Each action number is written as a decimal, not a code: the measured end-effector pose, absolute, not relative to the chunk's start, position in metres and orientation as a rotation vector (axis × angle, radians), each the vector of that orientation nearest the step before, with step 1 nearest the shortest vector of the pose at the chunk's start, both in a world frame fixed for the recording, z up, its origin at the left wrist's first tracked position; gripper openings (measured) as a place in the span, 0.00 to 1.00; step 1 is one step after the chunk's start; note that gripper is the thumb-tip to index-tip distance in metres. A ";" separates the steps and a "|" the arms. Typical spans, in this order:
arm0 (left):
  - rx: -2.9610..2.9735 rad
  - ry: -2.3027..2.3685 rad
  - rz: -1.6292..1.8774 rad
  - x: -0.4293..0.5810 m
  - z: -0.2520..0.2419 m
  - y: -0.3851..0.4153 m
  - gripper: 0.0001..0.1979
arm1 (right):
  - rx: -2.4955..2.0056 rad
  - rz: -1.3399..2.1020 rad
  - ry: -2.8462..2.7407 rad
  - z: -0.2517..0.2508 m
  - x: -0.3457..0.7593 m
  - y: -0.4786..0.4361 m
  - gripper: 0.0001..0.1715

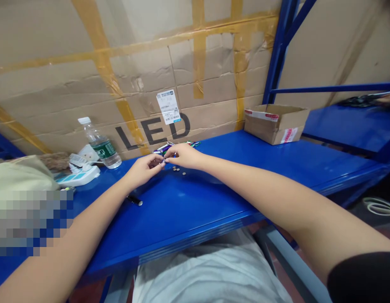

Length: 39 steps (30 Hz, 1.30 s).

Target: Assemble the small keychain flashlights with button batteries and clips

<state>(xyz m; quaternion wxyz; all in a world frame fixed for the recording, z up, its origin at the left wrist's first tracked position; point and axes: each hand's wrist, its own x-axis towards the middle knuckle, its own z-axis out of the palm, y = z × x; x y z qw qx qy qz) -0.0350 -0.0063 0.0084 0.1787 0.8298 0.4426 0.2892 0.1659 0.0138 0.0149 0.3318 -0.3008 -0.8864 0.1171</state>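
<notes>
The blue flat-topped table (182,202) looks like painted metal, smooth and glossy. On it, the short black cylinder (135,200) is shiny, the clear cylindrical plastic bottle (102,145) glossy, and the small brown open cardboard box (261,126) matt. Behind the table, the large brown cardboard panel (216,71) is matt and creased, crossed by shiny amber plastic tape strips (199,63); its white rectangular label (168,107) looks like paper. Before the table, the crumpled pale grey cloth (207,273) is matt.

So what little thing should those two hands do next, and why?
Perhaps shift the bare left hand and bare right hand slightly away from the small, round, pale discs on the glossy blue tabletop before loosening any grip. Both seem to pinch a tiny piece, too small to identify, and the discs lie close by, so a dropped piece might get mixed in.
</notes>
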 end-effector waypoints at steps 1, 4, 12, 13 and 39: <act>2.345 1.253 0.822 -0.036 0.008 -0.006 0.23 | -0.789 0.298 -2.325 0.015 0.166 0.015 0.09; 2.376 1.261 0.824 -0.036 0.008 -0.005 0.23 | -0.805 0.255 -2.363 0.015 0.167 0.019 0.10; 2.560 1.220 0.876 -0.033 0.010 -0.008 0.19 | -0.878 -0.156 -2.637 0.020 0.173 0.011 0.15; 2.613 1.194 0.877 -0.033 0.011 -0.008 0.17 | -0.874 -0.176 -2.660 0.022 0.174 0.009 0.16; 2.173 1.236 0.806 -0.025 0.017 -0.015 0.18 | -0.889 -0.390 -2.653 0.036 0.184 0.004 0.16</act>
